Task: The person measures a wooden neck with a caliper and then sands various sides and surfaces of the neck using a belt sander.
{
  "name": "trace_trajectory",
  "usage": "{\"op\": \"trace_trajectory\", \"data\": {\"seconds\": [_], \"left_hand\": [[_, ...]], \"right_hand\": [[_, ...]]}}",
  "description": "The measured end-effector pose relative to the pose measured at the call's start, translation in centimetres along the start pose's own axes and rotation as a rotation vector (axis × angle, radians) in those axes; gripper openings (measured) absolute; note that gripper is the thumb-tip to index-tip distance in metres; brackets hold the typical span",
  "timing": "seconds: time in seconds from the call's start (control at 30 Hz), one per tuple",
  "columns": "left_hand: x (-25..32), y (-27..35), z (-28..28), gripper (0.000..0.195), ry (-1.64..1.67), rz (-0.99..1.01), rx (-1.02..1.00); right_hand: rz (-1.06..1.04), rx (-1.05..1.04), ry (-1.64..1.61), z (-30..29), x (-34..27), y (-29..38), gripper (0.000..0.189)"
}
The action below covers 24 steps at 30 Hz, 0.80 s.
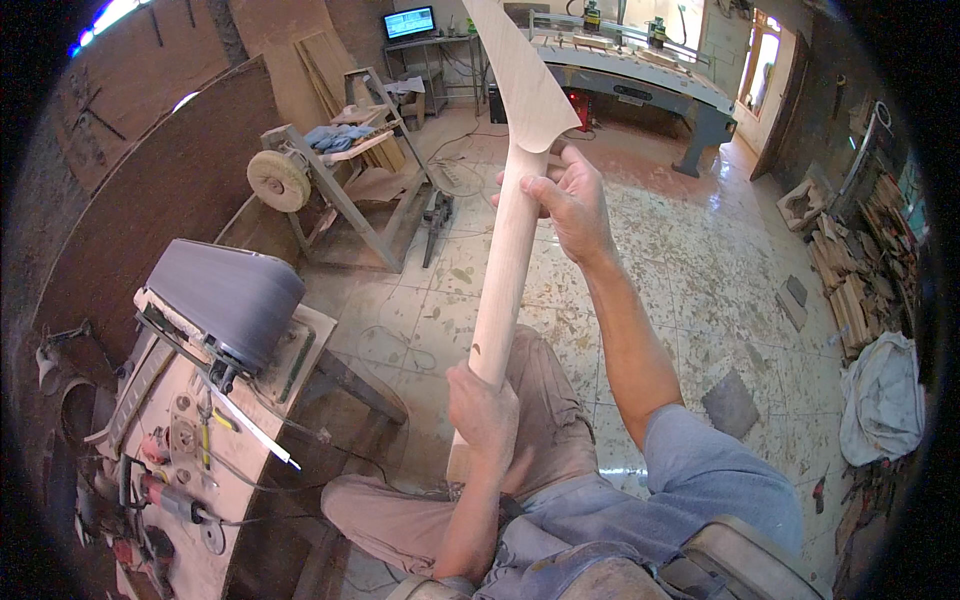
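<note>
An unfinished, pale wooden guitar neck [504,277] slants up and away in front of me, its rounded back facing up. Its flared, pointed headstock [529,75] is at the far end and runs past the top of the picture. My left hand [484,412] wraps around the lower part near my knee. Just below the headstock, my right hand [571,199] grips the shaft, with the thumb on top and the fingers curled beneath. A small dark mark [475,349] shows on the wood above my left hand.
To my left, a belt sander [225,300] stands on a workbench [247,480] with a corded power tool [169,499] and pliers [204,435]. Beyond are a buffing wheel [278,181] and a CNC router table [630,82]. Scrap wood [855,292] and a white sack [881,397] lie right.
</note>
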<state>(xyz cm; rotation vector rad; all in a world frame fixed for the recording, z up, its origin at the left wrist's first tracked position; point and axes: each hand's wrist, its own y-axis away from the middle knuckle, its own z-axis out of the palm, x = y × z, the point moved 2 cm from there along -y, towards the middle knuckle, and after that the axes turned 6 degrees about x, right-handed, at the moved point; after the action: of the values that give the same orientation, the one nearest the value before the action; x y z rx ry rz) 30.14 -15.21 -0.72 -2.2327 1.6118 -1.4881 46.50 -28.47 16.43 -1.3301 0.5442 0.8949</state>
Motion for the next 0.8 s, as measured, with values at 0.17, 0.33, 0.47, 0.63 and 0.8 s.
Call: {"op": "trace_trajectory", "data": {"seconds": [0.17,0.33,0.47,0.63,0.8], "left_hand": [[0.1,0.0,0.0,0.042,-0.002,0.003,-0.003],[0.4,-0.1,-0.1,0.042,0.016,-0.001,0.001],[0.4,0.1,0.0,0.042,0.027,-0.027,-0.034],[0.6,0.2,-0.2,0.041,0.042,-0.005,-0.009],[0.5,0.2,-0.1,0.042,0.040,-0.016,0.002]], "right_hand": [[0.142,-0.017,-0.188,-0.5,-0.4,-0.3,0.053],[0.049,0.022,-0.066,-0.1,-0.3,-0.3,0.041],[-0.032,0.000,0.000,-0.6,0.3,-0.7,0.054],[0.050,-0.020,-0.081,-0.4,-0.6,-0.8,0.054],[0.007,-0.058,-0.009,0.0,-1.1,-0.4,0.055]]}}
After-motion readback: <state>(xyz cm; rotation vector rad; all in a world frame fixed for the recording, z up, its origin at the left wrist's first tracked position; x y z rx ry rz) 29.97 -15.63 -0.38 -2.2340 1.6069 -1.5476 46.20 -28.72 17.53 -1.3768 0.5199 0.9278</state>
